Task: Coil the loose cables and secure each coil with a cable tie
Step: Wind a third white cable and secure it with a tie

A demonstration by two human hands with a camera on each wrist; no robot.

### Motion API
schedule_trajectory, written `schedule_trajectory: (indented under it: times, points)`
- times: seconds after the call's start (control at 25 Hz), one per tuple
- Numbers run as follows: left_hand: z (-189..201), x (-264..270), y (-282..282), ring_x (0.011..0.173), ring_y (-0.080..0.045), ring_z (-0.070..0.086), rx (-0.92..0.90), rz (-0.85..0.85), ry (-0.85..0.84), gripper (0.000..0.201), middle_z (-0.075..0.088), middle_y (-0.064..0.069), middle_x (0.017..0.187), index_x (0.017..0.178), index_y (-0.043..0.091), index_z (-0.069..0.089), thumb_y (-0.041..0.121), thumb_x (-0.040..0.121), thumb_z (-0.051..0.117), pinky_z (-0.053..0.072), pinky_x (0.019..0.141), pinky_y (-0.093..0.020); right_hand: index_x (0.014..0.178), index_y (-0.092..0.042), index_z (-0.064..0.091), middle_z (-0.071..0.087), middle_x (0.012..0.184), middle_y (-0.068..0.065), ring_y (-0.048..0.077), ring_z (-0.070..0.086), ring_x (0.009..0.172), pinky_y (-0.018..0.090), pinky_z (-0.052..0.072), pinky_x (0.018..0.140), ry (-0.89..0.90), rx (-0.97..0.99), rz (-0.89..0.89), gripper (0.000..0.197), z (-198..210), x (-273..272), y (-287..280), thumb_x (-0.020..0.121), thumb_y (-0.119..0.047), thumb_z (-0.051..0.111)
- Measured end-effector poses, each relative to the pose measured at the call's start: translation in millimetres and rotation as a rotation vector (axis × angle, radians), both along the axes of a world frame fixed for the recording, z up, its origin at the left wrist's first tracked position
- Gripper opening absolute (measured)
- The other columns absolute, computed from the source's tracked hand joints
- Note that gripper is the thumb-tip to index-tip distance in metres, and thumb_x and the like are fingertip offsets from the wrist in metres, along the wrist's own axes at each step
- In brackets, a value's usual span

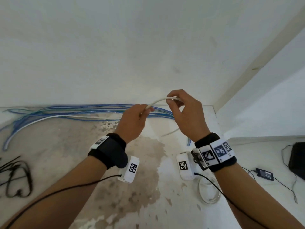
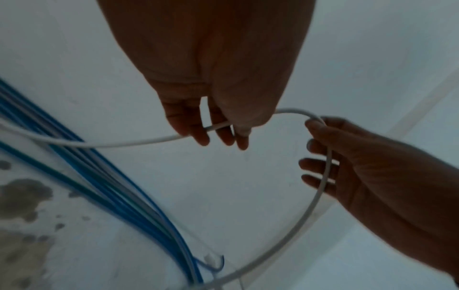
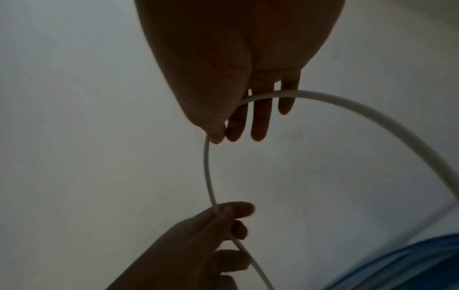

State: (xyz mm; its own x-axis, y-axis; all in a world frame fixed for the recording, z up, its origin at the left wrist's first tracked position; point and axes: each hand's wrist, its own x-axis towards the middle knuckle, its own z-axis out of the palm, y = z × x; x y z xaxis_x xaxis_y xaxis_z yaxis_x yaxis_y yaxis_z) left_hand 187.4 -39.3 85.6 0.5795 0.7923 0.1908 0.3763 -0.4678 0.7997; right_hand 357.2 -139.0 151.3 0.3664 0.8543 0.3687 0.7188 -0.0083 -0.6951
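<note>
Both hands hold one white cable up in front of the wall. My left hand pinches it between thumb and fingers, and the cable runs off to the left over the floor. My right hand pinches the cable a short way along, and it curves back under that hand in a wide loop. A bundle of blue cables lies stretched along the foot of the wall. A white coil lies on the floor under my right forearm.
Black cable ties and a black cord lie at the far left. A black box and a power adapter with leads sit on the right. The floor is stained. A white wall corner rises at right.
</note>
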Motion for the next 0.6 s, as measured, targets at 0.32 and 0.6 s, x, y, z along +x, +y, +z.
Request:
schedule_trajectory:
  times: [0.32,0.6]
  points:
    - [59.6,-133.6,-66.9,0.088,-0.003,0.061,0.08,0.271,-0.038,0.019,0.069,0.016,0.096,0.101,0.032,0.071,0.025,0.103,0.053,0.038,0.07,-0.009,0.089,-0.023,0.068,0.05,0.066,-0.009,0.016,0.053,0.072,0.034,0.039,0.064,0.006,-0.321,0.137,0.045,-23.2,-64.0,-40.2,0.105,-0.051,0.037]
    - [30.0,-225.5,-96.4,0.066,-0.003,0.048,-0.056,0.301,0.024,0.036,0.057,0.003,0.073,0.079,0.018,0.055,0.05,0.096,0.052,0.038,0.066,-0.018,0.078,-0.02,0.065,0.067,0.068,-0.003,0.004,0.06,0.063,0.014,0.043,0.062,0.452,-0.054,0.059,0.037,11.8,-162.3,-61.5,0.104,-0.041,0.05]
